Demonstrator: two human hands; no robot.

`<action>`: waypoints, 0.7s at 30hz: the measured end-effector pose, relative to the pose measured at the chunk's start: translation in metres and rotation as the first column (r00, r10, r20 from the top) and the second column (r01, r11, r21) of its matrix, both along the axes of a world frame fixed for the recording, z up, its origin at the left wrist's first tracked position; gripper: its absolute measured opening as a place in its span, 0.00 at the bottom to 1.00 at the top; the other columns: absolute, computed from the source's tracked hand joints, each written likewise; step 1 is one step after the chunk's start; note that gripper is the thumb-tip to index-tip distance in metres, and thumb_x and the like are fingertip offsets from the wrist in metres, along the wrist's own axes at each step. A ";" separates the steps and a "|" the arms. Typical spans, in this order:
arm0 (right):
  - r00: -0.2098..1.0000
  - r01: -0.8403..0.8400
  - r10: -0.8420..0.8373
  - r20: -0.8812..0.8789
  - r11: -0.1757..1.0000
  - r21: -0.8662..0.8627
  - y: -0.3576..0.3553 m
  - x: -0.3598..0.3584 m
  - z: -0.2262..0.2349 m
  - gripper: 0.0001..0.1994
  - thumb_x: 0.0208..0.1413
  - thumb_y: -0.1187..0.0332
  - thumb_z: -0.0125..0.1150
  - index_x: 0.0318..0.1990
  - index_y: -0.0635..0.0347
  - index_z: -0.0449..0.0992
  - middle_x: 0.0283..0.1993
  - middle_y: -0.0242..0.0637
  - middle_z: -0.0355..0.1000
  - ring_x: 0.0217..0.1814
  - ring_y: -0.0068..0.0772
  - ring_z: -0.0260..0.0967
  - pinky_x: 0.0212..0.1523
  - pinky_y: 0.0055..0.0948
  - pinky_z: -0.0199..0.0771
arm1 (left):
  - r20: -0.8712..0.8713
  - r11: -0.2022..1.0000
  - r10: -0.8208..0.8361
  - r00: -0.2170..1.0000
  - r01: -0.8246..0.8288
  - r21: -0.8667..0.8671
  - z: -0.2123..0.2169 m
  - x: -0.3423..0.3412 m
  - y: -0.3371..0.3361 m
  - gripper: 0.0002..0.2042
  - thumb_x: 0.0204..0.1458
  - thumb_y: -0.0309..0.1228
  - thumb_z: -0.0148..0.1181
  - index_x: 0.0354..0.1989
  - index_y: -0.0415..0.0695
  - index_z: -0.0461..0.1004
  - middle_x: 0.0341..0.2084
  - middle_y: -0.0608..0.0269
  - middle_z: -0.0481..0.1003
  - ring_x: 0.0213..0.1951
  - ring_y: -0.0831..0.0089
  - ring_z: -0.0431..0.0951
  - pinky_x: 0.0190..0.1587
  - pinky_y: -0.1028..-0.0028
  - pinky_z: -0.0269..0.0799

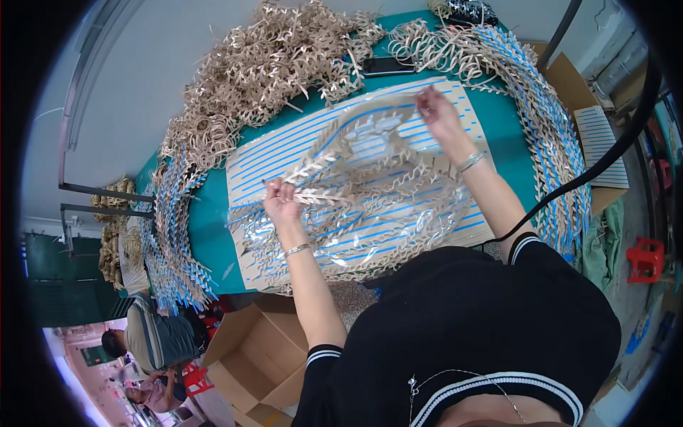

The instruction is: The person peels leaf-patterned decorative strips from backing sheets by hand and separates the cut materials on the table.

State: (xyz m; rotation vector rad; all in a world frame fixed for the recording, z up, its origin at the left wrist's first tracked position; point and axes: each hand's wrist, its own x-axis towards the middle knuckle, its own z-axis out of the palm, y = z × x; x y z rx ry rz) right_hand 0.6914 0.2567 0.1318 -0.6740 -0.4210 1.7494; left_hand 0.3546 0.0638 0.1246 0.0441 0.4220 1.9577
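Between my two hands stretches a beige leaf-edged strip [311, 165] with a blue line along part of it, bent in an arch and blurred by motion. My left hand [282, 201] is closed on its near left end, where two leafy lengths leave the fingers. My right hand [440, 121] is raised farther off, its fingers pinched at the strip's other end. Beneath lie more leafy strips with a clear plastic bag [420, 220] among them; which strips are inside it I cannot tell. All this rests on a pale board [260, 167] with blue stripes.
A large heap of curled beige strips [270, 64] covers the far side of the green table [210, 231]. Blue-and-beige bundles hang over its left [171, 235] and right [551, 135] ends. A dark phone [388, 66] lies beyond the board. An open cardboard box [260, 349] stands below left.
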 end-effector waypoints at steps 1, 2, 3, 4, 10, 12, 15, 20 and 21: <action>0.990 0.058 -0.066 -0.123 0.996 -0.065 0.009 0.016 -0.004 0.06 0.57 0.70 0.45 0.34 0.63 0.67 0.30 0.37 0.68 0.32 0.28 0.67 0.32 0.23 0.72 | -0.023 0.996 0.051 0.998 -0.052 -0.066 -0.002 -0.009 -0.004 0.12 0.57 0.34 0.41 0.23 0.42 0.60 0.16 0.65 0.59 0.12 0.79 0.50 0.13 0.80 0.46; 0.979 0.120 -0.145 -0.143 0.978 -0.171 0.009 0.023 0.002 0.05 0.56 0.72 0.46 0.33 0.64 0.67 0.30 0.37 0.68 0.31 0.27 0.67 0.33 0.24 0.71 | -0.053 0.985 0.105 0.993 -0.112 -0.131 -0.006 -0.022 -0.009 0.12 0.57 0.34 0.41 0.23 0.42 0.59 0.17 0.64 0.59 0.12 0.79 0.49 0.12 0.80 0.46; 0.962 0.176 -0.224 -0.153 0.945 -0.277 0.010 0.029 0.008 0.04 0.55 0.74 0.46 0.32 0.65 0.67 0.30 0.38 0.69 0.30 0.26 0.66 0.34 0.24 0.71 | -0.066 0.985 0.116 0.991 -0.123 -0.122 -0.016 -0.034 -0.017 0.11 0.57 0.34 0.41 0.24 0.42 0.59 0.17 0.64 0.59 0.12 0.78 0.50 0.12 0.80 0.46; 0.960 0.180 -0.230 -0.157 0.943 -0.280 0.020 0.040 0.001 0.04 0.55 0.74 0.46 0.32 0.65 0.67 0.30 0.38 0.69 0.30 0.26 0.66 0.34 0.24 0.71 | -0.072 0.985 0.111 0.991 -0.119 -0.124 -0.021 -0.048 -0.021 0.11 0.57 0.34 0.41 0.24 0.42 0.59 0.17 0.64 0.59 0.12 0.78 0.50 0.12 0.80 0.46; 0.999 -0.040 0.042 0.033 0.997 -0.070 0.049 0.101 -0.063 0.07 0.55 0.70 0.47 0.34 0.64 0.69 0.31 0.36 0.69 0.31 0.25 0.67 0.36 0.24 0.70 | -0.258 0.976 0.131 0.957 -0.170 -0.134 -0.004 -0.041 -0.023 0.13 0.58 0.35 0.40 0.23 0.44 0.62 0.17 0.64 0.61 0.13 0.79 0.52 0.13 0.79 0.49; 0.732 -0.298 0.323 0.600 0.944 -0.145 0.009 0.073 -0.021 0.13 0.55 0.61 0.46 0.38 0.60 0.70 0.33 0.34 0.70 0.33 0.23 0.68 0.38 0.26 0.69 | -0.316 0.996 0.059 0.947 -0.075 -0.040 0.010 -0.033 -0.034 0.13 0.58 0.36 0.40 0.23 0.44 0.62 0.17 0.64 0.61 0.18 0.77 0.57 0.20 0.78 0.56; 0.207 -0.152 -0.029 0.978 0.986 0.062 -0.002 0.057 -0.050 0.13 0.53 0.62 0.47 0.38 0.59 0.72 0.32 0.38 0.71 0.35 0.33 0.69 0.40 0.30 0.68 | -0.342 0.971 -0.012 0.940 0.092 0.220 0.042 -0.001 -0.021 0.13 0.58 0.36 0.38 0.24 0.45 0.61 0.18 0.64 0.60 0.32 0.68 0.60 0.40 0.69 0.60; 0.214 -0.423 -0.845 0.490 0.372 0.826 -0.064 -0.025 0.034 0.16 0.43 0.69 0.57 0.43 0.60 0.69 0.42 0.44 0.69 0.45 0.44 0.65 0.47 0.39 0.63 | -0.354 0.990 0.012 0.935 0.039 0.135 0.064 0.033 -0.020 0.12 0.59 0.36 0.38 0.27 0.44 0.62 0.18 0.63 0.59 0.37 0.64 0.63 0.45 0.67 0.60; 0.373 -0.498 -0.803 0.465 0.250 0.830 -0.084 -0.044 0.050 0.16 0.42 0.70 0.57 0.42 0.60 0.69 0.41 0.43 0.69 0.45 0.44 0.66 0.48 0.40 0.62 | -0.343 0.983 -0.009 0.939 0.070 0.167 0.062 0.032 -0.023 0.12 0.58 0.37 0.38 0.27 0.45 0.62 0.18 0.63 0.59 0.37 0.64 0.63 0.45 0.67 0.60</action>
